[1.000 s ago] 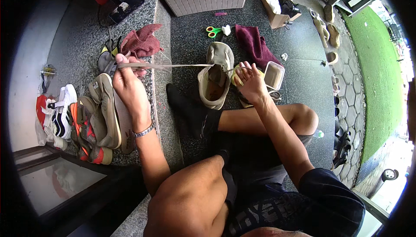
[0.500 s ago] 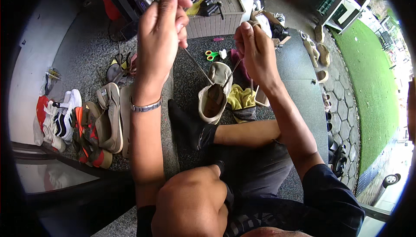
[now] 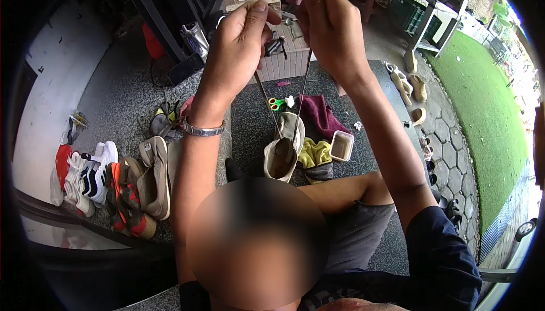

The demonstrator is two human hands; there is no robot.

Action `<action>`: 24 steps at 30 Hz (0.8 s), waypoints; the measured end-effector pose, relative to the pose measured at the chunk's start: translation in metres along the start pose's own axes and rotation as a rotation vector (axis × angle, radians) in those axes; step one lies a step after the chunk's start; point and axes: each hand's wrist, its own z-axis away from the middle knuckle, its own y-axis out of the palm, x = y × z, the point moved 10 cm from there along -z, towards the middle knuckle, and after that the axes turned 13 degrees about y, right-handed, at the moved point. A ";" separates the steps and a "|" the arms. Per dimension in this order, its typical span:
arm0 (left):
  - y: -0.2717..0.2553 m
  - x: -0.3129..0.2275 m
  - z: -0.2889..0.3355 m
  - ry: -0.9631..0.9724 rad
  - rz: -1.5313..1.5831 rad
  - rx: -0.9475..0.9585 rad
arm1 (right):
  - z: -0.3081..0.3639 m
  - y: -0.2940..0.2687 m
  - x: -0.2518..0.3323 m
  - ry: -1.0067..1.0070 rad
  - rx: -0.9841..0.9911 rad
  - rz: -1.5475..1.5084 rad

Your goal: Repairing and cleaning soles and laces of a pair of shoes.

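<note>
A beige shoe (image 3: 293,123) stands on the dark speckled surface in front of me, its opening towards me. From it two strands of a thin shoelace (image 3: 307,75) rise, drawn straight, one to each hand. My left hand (image 3: 235,52) is closed, thumb pressed against the fingers, round the left strand. My right hand (image 3: 335,30), higher and close by, is closed on the other strand. The lace's tips are not clearly seen. Right of the shoe lie a yellow and grey cloth item (image 3: 314,154) and a small whitish plastic tub (image 3: 342,146).
Green-handled scissors (image 3: 275,104) and a maroon cloth (image 3: 319,115) lie beyond the shoe. A ribbed grey box (image 3: 283,65) stands farther back. Several shoes, including a beige one (image 3: 156,174), line the left side. Tan clogs (image 3: 417,85) sit along the right edge.
Both hands have risen, the right one most, and come closer together with the lace still in them. The view has shifted, so the shoe appears lower.
</note>
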 end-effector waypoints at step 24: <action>0.134 0.031 0.113 -0.270 0.617 0.753 | 0.346 0.023 -0.283 0.770 1.123 0.095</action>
